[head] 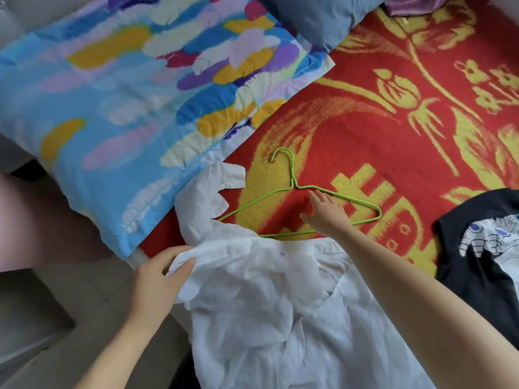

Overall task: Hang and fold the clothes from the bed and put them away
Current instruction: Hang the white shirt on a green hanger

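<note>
The task is judged to be at an early stage: the white shirt [280, 290] lies crumpled at the near edge of the bed [365, 122], not yet on the hanger [291, 169], which is laid flat just beyond it, and a black shirt [477, 262] is seen unfolded at the right. The white shirt's left edge is pinched between the thumb and curled fingers of the left hand [157, 279]. The right hand [327, 214] is held flat, fingers straight and slightly spread, over the hanger's right arm; no wire is gripped, and contact cannot be confirmed.
</note>
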`<state>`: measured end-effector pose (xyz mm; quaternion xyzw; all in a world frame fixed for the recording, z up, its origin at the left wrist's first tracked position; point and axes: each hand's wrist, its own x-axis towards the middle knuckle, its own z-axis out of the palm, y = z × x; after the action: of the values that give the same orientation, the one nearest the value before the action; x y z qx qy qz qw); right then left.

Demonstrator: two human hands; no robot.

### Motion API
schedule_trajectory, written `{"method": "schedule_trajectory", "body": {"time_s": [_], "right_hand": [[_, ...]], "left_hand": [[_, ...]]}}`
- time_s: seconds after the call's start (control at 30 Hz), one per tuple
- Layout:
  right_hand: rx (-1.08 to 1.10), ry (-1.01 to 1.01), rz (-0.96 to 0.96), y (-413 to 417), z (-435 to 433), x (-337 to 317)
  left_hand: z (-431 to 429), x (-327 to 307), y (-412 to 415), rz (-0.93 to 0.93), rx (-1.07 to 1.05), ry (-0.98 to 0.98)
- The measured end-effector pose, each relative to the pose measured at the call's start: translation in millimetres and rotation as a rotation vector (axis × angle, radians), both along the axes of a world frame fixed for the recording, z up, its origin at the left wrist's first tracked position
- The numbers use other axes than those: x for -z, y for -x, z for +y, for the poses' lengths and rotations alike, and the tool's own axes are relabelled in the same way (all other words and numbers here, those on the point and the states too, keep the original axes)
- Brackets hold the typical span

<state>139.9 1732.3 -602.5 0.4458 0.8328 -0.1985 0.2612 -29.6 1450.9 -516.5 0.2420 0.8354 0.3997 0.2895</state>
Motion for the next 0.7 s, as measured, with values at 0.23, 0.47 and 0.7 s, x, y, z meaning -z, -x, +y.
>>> {"method": "schedule_trajectory", "body": {"time_s": [0.23,0.47,0.7], "right_hand": [[0.1,-0.109,0.048,43,6,25],[0.08,-0.219,-0.046,59,16,30],[0.322,0.16,0.074,21,8,10]], "left_hand": [[-4,12,11,-0.037,-0.025,-0.033],[-4,10,18,-0.102,-0.047,-0.054],[-8,-2,14,-0.154,-0.068,-0.071]]}}
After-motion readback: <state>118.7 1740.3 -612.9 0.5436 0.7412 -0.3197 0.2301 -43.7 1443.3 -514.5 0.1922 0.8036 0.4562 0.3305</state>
